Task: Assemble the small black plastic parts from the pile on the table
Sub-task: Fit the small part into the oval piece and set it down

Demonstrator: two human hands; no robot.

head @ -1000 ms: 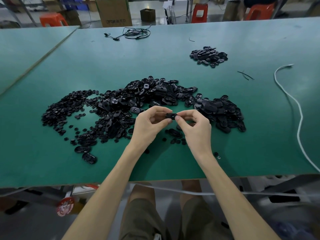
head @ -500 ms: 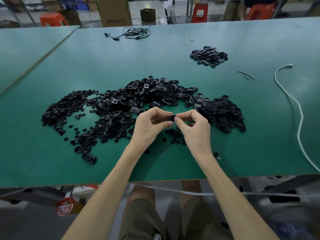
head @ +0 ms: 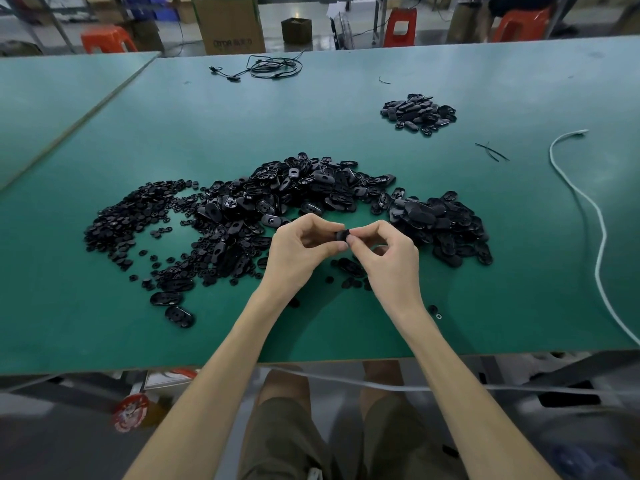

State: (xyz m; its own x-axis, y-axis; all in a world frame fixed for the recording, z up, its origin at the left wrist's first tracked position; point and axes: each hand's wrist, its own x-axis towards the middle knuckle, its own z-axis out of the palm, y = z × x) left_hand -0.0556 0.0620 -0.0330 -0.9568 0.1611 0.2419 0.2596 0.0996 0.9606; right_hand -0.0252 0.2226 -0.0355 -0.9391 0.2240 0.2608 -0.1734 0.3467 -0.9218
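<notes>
Two bare hands meet above the near middle of the green table [head: 104, 334]: your left hand [head: 298, 252] and right hand [head: 388, 258] pinch one small black part [head: 342, 234] between their fingertips, which hide most of its shape. Just beyond, the wide pile of black parts [head: 294, 202] sprawls left to right. A smaller heap [head: 419, 114] lies far right, a white cable [head: 595, 230] at the right edge. Farther off stand orange stools [head: 107, 38] and a cardboard box [head: 227, 24].
</notes>
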